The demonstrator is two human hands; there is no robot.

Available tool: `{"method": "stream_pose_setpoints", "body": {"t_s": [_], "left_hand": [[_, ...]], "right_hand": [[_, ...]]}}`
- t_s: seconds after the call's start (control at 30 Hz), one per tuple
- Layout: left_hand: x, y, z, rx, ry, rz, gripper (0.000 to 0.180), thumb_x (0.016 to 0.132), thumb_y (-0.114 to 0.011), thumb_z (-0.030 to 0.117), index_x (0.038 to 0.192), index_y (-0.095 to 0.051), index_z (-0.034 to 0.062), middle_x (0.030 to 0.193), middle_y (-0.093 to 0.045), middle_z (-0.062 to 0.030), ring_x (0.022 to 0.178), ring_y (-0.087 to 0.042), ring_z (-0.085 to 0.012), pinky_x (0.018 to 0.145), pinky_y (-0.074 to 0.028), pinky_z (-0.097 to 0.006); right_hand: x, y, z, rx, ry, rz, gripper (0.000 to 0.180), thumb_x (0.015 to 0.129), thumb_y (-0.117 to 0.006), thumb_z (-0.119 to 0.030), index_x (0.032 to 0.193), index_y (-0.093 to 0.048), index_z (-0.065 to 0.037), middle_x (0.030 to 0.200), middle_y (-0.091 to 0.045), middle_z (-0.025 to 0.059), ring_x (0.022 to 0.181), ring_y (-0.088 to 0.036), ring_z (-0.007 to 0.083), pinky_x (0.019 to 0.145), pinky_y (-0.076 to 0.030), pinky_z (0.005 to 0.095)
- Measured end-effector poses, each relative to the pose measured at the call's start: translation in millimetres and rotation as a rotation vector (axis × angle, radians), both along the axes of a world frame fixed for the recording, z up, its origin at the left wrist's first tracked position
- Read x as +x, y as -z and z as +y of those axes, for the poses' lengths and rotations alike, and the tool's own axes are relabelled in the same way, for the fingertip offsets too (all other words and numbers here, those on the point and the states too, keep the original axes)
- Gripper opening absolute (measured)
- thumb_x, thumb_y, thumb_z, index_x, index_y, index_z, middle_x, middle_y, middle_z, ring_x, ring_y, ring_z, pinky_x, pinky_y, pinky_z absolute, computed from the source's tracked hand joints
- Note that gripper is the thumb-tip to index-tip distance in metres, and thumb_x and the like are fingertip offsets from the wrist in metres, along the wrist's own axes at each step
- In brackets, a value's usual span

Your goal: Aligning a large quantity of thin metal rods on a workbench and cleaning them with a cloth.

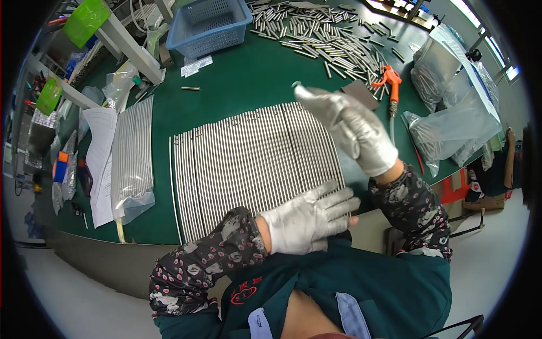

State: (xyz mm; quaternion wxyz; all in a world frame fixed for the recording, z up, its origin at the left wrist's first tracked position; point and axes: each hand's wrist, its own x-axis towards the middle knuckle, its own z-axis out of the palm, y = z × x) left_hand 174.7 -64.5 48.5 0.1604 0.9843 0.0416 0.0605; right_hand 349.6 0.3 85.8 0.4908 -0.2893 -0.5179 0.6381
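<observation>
Long thin metal rods (248,164) lie side by side in a wide row on the green tabletop, their far ends slightly uneven. My left hand (307,220), in a silvery glove, is held flat with fingers apart over the near right corner of the row. It seems to touch the near rod ends, though the contact is hidden. My right hand (355,130), gloved alike, is over the row's far right corner. Its fingers stretch toward the far left, and nothing shows in them. Whether it touches the rods I cannot tell.
A blue plastic basket (210,31) stands at the back, with short metal pins (327,42) heaped beside it. An orange air gun (389,82) lies right, near bagged parts (440,130). Bagged rods (132,158) and paper sheets (100,169) lie left.
</observation>
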Motion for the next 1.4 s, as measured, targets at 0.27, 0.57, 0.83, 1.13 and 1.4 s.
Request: {"method": "stream_pose_setpoints", "body": {"t_s": [0.27,0.57,0.83,1.13,1.4], "left_hand": [[25,24,23,0.006,-0.188,-0.002,0.078,0.078,-0.061,0.053,0.136,-0.044,0.0037,0.147,-0.036,-0.0173,0.141,-0.027,-0.0313,0.118,-0.015,-0.048],[9,18,-13,-0.050,0.028,0.106,0.078,0.080,-0.055,0.054,0.142,-0.037,0.0095,0.153,-0.029,-0.0126,0.145,-0.019,-0.0261,0.119,-0.006,-0.051],[-1,36,-23,-0.209,-0.038,0.091,0.078,0.080,-0.058,0.046,0.145,-0.034,0.0109,0.154,-0.024,-0.0127,0.145,-0.018,-0.0279,0.120,-0.010,-0.047],[-2,24,-21,-0.110,-0.026,0.127,0.079,0.083,-0.054,0.049,0.147,-0.028,0.0084,0.155,-0.021,-0.0149,0.146,-0.015,-0.0285,0.121,-0.007,-0.044],[-11,7,-2,-0.054,0.017,-0.033,0.072,0.079,-0.051,0.046,0.138,-0.041,0.0056,0.150,-0.032,-0.0152,0.144,-0.022,-0.0283,0.119,-0.012,-0.050]], "right_hand": [[63,-2,-25,-0.077,0.234,-0.218,0.049,0.099,-0.049,-0.031,0.134,-0.045,0.002,0.128,-0.056,0.0105,0.112,-0.057,0.0160,0.098,-0.043,0.0275],[-1,53,4,0.979,-0.142,-1.444,0.060,0.092,-0.048,-0.040,0.142,-0.039,-0.007,0.145,-0.035,0.0271,0.137,-0.032,0.0401,0.114,-0.023,0.0513],[-31,34,-24,0.906,-0.564,-1.168,0.060,0.095,-0.039,-0.040,0.145,-0.035,-0.007,0.152,-0.027,0.0210,0.145,-0.017,0.0342,0.119,-0.010,0.0473],[-51,49,-20,1.078,-0.395,-1.148,0.054,0.093,-0.046,-0.035,0.136,-0.047,-0.003,0.146,-0.037,0.0211,0.141,-0.026,0.0342,0.117,-0.018,0.0454],[-21,23,30,-0.047,-0.126,-0.258,0.035,0.100,-0.050,-0.019,0.134,-0.053,-0.010,0.108,-0.062,-0.0037,0.061,-0.038,0.0001,0.055,-0.036,0.0139]]}}
